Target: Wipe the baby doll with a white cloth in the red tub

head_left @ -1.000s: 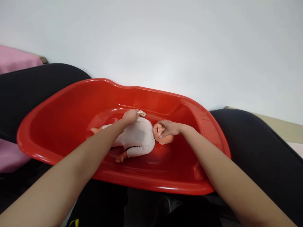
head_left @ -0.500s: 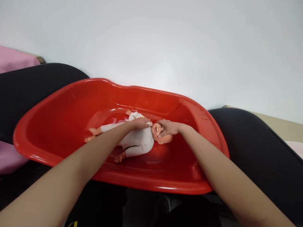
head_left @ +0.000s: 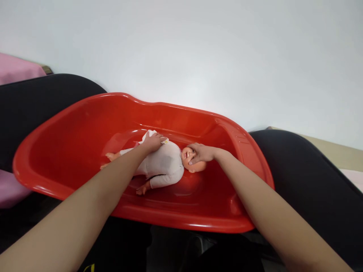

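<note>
A baby doll (head_left: 167, 166) in a white bodysuit lies on its back inside a red plastic baby tub (head_left: 85, 128), head to the right. My right hand (head_left: 202, 153) rests on the doll's head and covers part of its face. My left hand (head_left: 153, 142) presses a small white cloth (head_left: 149, 134) against the far side of the doll's chest. The doll's bare legs point left and one arm lies toward me.
The tub rests across two black padded seats (head_left: 306, 177). A pale wall fills the background. Pink fabric (head_left: 17, 70) lies at the far left, and a beige surface (head_left: 334, 151) shows at the right edge.
My left hand slid with the cloth from the doll's far shoulder to its neck and then back leftward over the chest. My right hand stayed on the doll's head.
</note>
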A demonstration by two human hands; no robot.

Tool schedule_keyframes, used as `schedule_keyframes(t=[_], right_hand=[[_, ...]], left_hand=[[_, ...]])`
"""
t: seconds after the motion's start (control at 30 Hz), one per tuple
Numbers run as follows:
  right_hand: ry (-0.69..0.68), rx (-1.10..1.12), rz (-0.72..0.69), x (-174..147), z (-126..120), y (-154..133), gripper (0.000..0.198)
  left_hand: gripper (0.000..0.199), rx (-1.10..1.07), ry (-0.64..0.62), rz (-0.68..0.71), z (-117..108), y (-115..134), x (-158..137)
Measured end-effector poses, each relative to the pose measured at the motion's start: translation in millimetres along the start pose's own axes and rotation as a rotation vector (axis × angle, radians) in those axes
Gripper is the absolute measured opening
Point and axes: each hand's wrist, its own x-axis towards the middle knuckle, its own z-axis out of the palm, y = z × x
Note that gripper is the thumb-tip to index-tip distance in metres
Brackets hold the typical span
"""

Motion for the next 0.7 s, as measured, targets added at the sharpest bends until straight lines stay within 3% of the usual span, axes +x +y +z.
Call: schedule_keyframes(t=[0.3,0.37,0.43,0.57,0.7], right_hand=[[0.003,0.013,-0.01,-0.5,0.0,-2.0,0.073],[-0.001,0.006,-0.018,0.3,-0.1,-0.6,0.075],[0.001,0.003,-0.028,1.0,0.0,1.1,0.074],[0.005,-0.001,-0.022,1.4,0.4,2.7,0.073],[-0.001,-0.022,-0.029,0.8,-0.2,0.6,0.074]], left_hand=[[0.047,0.177,0.074,-0.057,-12.1,-23.1,-23.0],[0.053,0.169,0.089,-0.082,-15.8,-27.2,-26.7],[0.045,0.108,0.114,-0.162,-20.9,-28.1,-26.2],[0.044,-0.056,0.26,-0.293,-38.4,-12.1,-16.6],[0.036,-0.21,0.231,-0.18,-55.5,21.4,-9.3]])
